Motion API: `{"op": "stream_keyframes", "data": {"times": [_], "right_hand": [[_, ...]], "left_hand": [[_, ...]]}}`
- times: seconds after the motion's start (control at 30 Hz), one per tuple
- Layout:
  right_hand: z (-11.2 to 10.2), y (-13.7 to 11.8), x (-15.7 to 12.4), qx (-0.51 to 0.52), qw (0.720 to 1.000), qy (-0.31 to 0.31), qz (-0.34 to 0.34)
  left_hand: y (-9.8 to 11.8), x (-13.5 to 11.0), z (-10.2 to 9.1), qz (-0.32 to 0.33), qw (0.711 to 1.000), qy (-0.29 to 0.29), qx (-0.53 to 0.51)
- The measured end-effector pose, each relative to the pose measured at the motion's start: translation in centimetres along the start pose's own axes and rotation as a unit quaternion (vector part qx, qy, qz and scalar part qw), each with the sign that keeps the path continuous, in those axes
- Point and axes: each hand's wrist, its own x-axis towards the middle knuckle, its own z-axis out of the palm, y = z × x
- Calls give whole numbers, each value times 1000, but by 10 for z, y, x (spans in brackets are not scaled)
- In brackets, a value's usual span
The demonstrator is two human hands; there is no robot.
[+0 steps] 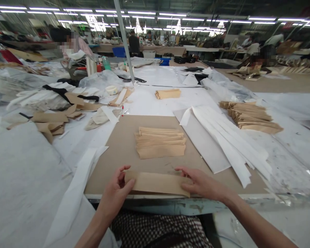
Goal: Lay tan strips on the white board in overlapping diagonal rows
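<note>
A flat tan strip (157, 182) of thin material, perhaps fabric or paper, lies along the front edge of a brown board (113, 151). My left hand (121, 182) pinches its left end, thumb on top. At the right end, my right hand (192, 181) grips it the same way, with the index finger stretched out above. Just beyond the strip sits a neat stack of similar tan pieces (160, 143), which neither hand touches.
White strips (222, 137) lie on a grey sheet to the right, near another tan stack (253, 117). A smaller tan bundle (167, 93) is farther back. Tan scraps (51, 119) and white cloth clutter the left. A metal pole (125, 41) rises behind; co-workers sit beyond.
</note>
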Motion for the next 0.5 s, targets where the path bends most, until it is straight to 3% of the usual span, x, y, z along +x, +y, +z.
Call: {"op": "stream_keyframes", "data": {"times": [0.1, 0.23, 0.3, 0.4, 0.5], "right_hand": [[-5, 15, 0, -148, 988, 53, 6], [13, 3, 2, -324, 931, 167, -14], [33, -13, 5, -339, 920, 187, -66], [71, -33, 13, -287, 929, 164, -168], [101, -33, 19, -275, 918, 184, -220]], "left_hand": [[-12, 2, 3, 31, 987, 49, 150], [-18, 2, 11, 92, 958, 79, 260], [-20, 0, 13, 111, 949, 86, 281], [-21, -4, 12, 126, 942, 92, 298], [-22, -9, -3, 131, 941, 96, 298]]}}
